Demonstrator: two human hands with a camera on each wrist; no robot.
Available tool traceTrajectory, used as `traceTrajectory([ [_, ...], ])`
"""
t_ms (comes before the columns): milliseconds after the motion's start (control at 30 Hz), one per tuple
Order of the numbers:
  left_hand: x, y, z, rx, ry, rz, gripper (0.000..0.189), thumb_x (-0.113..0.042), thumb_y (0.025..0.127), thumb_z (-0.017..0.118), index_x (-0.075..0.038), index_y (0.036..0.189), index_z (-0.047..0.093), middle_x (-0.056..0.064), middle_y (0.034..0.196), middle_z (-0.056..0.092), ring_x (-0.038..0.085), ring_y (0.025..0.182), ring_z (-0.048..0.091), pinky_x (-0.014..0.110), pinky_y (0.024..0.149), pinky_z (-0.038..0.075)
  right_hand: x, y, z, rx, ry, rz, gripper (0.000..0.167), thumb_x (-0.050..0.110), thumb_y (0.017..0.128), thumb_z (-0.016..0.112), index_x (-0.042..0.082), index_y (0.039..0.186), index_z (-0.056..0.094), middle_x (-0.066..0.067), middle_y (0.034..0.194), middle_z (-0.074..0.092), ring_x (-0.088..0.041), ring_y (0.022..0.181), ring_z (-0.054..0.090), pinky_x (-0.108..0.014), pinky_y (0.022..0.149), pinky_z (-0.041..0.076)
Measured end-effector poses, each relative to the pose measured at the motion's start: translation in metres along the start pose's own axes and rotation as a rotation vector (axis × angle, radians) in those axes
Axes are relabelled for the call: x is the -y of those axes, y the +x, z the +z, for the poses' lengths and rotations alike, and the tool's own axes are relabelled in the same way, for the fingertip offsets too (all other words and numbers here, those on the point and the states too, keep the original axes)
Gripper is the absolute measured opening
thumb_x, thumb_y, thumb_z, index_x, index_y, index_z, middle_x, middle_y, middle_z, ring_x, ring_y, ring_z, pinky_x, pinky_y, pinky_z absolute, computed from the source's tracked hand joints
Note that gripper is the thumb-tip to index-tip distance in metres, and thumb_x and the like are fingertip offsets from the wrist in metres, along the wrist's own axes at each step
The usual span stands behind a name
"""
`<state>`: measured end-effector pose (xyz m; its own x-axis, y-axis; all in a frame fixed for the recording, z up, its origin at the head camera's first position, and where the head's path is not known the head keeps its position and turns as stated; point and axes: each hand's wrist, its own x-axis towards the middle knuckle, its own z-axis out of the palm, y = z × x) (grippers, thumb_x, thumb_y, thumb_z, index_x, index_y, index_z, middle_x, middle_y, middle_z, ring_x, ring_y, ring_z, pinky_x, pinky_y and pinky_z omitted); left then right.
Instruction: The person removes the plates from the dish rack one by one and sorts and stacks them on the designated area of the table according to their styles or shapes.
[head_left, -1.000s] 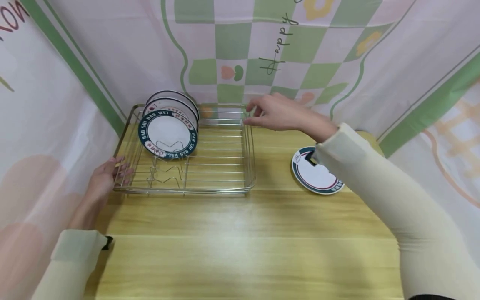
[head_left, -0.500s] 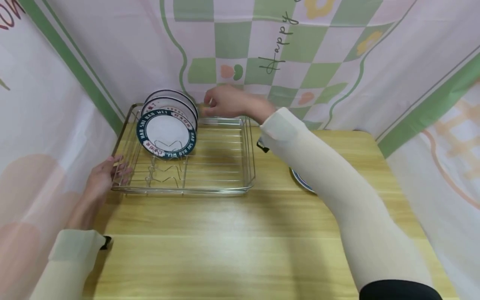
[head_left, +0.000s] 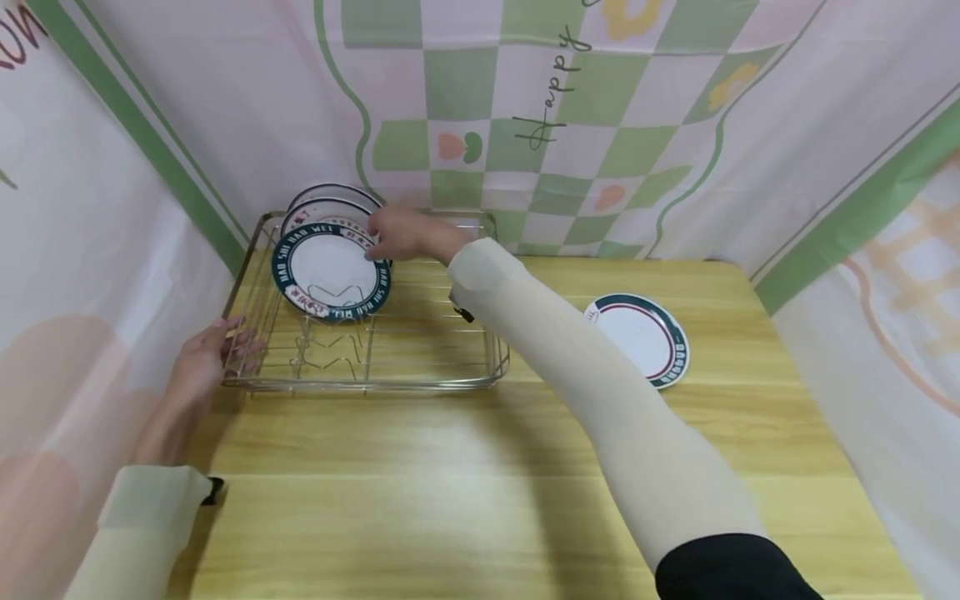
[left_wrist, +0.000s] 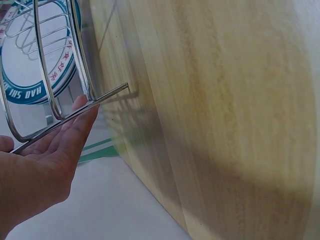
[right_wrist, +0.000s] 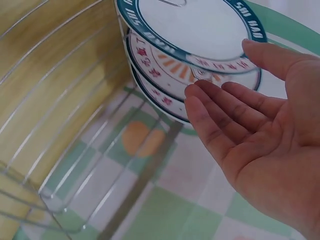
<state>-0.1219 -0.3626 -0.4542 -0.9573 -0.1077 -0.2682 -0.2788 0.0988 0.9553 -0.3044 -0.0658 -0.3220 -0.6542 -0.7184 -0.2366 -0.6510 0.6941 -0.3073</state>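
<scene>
Left hand: at the rack's near left corner (head_left: 201, 358); its fingers lie nearly straight beneath the bottom rail, not wrapped round it; probably there to steady the frame.
Rack: a wire rack (head_left: 367, 384) on the table (head_left: 450, 500); its wavy dividers (head_left: 330, 345) likely serve to keep plates on edge.
Loose plate: lying flat to the right of the rack (head_left: 645, 333), face up, partly behind the right sleeve (head_left: 555, 350).
Front plate: green-rimmed (head_left: 332, 271), leaning back in the rack's left part, its face toward the person; the dividers seem to prop it.
Right hand: reaching in at that plate's right edge (head_left: 401, 233); thumb and fingers are spread apart, clasping nothing; whether the thumb touches the rim cannot be told.
Rear plates: two more (head_left: 330, 210), standing in a row close behind.
Cloth: checked, hanging behind everything (head_left: 600, 125).
</scene>
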Motion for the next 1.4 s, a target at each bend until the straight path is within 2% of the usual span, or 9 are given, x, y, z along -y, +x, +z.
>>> traceTrajectory([
  [167, 0.0, -0.002, 0.002, 0.01, -0.028, 0.0, 0.07, -0.044, 0.116, 0.019, 0.006, 0.165, 0.015, 0.038, 0.165, 0.022, -0.006, 0.1, 0.069, 0.022, 0.083, 0.063, 0.003, 0.012, 0.013, 0.021, 0.034, 0.047, 0.027, 0.028, 0.107, 0.065, 0.006, 0.122, 0.063, -0.006, 0.115, 0.065, -0.018, 0.097, 0.058, -0.028, 0.082, 0.052],
  [267, -0.001, -0.003, 0.002, 0.006, -0.039, 0.007, 0.071, -0.044, 0.116, 0.021, 0.007, 0.164, 0.016, 0.036, 0.159, 0.038, -0.006, 0.099, 0.07, 0.022, 0.082, 0.063, 0.005, 0.016, 0.017, 0.011, 0.023, 0.077, 0.027, 0.028, 0.107, 0.065, 0.008, 0.124, 0.062, -0.004, 0.112, 0.063, -0.017, 0.096, 0.057, -0.027, 0.08, 0.051],
  [433, -0.003, -0.002, 0.004, 0.009, -0.001, -0.002, 0.073, -0.048, 0.115, 0.022, 0.005, 0.165, 0.016, 0.033, 0.16, 0.041, -0.006, 0.101, 0.069, 0.022, 0.084, 0.063, 0.004, 0.019, 0.024, 0.01, 0.029, 0.093, 0.033, 0.026, 0.109, 0.062, 0.005, 0.134, 0.06, -0.007, 0.122, 0.065, -0.018, 0.103, 0.058, -0.03, 0.089, 0.054],
  [500, -0.002, -0.001, 0.004, 0.018, 0.003, -0.009, 0.072, -0.048, 0.115, 0.021, 0.004, 0.166, 0.015, 0.036, 0.165, 0.023, -0.007, 0.101, 0.069, 0.022, 0.086, 0.063, 0.004, 0.02, 0.027, 0.019, 0.035, 0.098, 0.035, 0.026, 0.111, 0.059, 0.003, 0.137, 0.058, -0.009, 0.126, 0.065, -0.019, 0.105, 0.059, -0.03, 0.092, 0.055],
  [600, -0.002, -0.001, 0.004, 0.019, 0.006, -0.005, 0.072, -0.047, 0.116, 0.02, 0.005, 0.165, 0.015, 0.038, 0.164, 0.022, -0.007, 0.099, 0.069, 0.022, 0.084, 0.063, 0.007, 0.021, 0.03, 0.023, 0.011, 0.107, 0.034, 0.026, 0.113, 0.053, 0.005, 0.139, 0.056, -0.008, 0.129, 0.065, -0.018, 0.11, 0.06, -0.03, 0.093, 0.055],
  [967, -0.003, -0.001, 0.003, 0.012, -0.052, -0.001, 0.073, -0.048, 0.115, 0.022, 0.005, 0.165, 0.015, 0.037, 0.165, 0.021, -0.005, 0.101, 0.07, 0.022, 0.085, 0.063, 0.014, 0.017, 0.015, -0.169, 0.02, 0.065, 0.028, 0.018, 0.114, 0.051, 0.0, 0.133, 0.061, -0.011, 0.12, 0.068, -0.02, 0.098, 0.06, -0.03, 0.085, 0.055],
  [1167, -0.002, -0.005, 0.003, 0.023, -0.017, 0.006, 0.072, -0.047, 0.116, 0.019, 0.005, 0.165, 0.014, 0.038, 0.165, 0.02, -0.006, 0.102, 0.069, 0.021, 0.086, 0.062, 0.011, -0.006, -0.005, -0.263, 0.152, 0.08, 0.025, 0.016, 0.113, 0.052, -0.002, 0.127, 0.061, -0.011, 0.109, 0.066, -0.018, 0.087, 0.057, -0.027, 0.075, 0.052],
  [1300, -0.002, -0.006, 0.003, 0.019, -0.005, 0.006, 0.073, -0.048, 0.116, 0.019, 0.005, 0.165, 0.014, 0.038, 0.165, 0.021, -0.006, 0.102, 0.069, 0.022, 0.085, 0.062, 0.002, -0.029, -0.02, -0.324, 0.294, 0.064, 0.024, 0.014, 0.112, 0.052, -0.005, 0.124, 0.062, -0.012, 0.1, 0.064, -0.016, 0.076, 0.055, -0.025, 0.067, 0.052],
  [1400, -0.001, -0.006, 0.002, 0.024, 0.005, 0.003, 0.073, -0.048, 0.115, 0.019, 0.005, 0.165, 0.014, 0.037, 0.165, 0.021, -0.006, 0.102, 0.069, 0.022, 0.085, 0.062, -0.009, -0.051, -0.029, -0.346, 0.473, 0.058, 0.027, 0.01, 0.111, 0.053, -0.007, 0.131, 0.06, -0.017, 0.103, 0.068, -0.019, 0.077, 0.064, -0.025, 0.067, 0.06],
])
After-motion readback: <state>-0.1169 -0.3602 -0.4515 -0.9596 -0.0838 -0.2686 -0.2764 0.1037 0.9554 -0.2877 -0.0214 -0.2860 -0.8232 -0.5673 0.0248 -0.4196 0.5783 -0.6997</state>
